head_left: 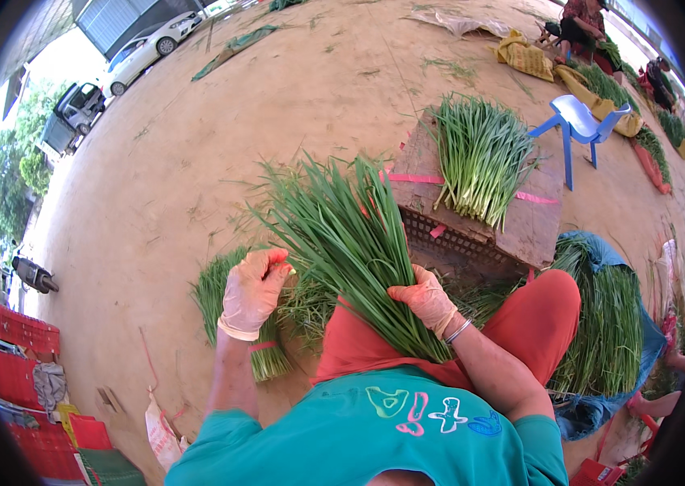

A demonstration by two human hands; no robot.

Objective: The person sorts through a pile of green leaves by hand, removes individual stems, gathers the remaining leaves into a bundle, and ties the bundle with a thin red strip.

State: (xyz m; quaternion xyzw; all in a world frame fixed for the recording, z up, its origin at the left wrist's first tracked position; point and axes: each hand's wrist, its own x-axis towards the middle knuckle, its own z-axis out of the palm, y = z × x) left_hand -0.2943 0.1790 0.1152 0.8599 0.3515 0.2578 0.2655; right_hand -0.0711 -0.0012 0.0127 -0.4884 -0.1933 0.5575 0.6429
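A thick bunch of long green garlic chives [350, 235] rests across my lap, its leaves fanning out toward the far left. My right hand [426, 300], in a thin pale glove, is wrapped round the bunch near its lower end. To the left of the bunch, my gloved left hand [251, 293] is raised with thumb and fingers pinched together. A tiny pale bit shows at those fingertips, too small to name. Under the left hand, a chive bundle [271, 360] bound with a pink band lies on the ground. Loose chives [307, 312] lie beside it.
Ahead stands an upturned crate with a board on top [541, 215], bearing a neat pile of chives [484, 158]. A blue plastic chair [581, 121] is beyond it. At right, a blue sack [652, 344] holds more chives. Other people [584, 28] sit at the far right.
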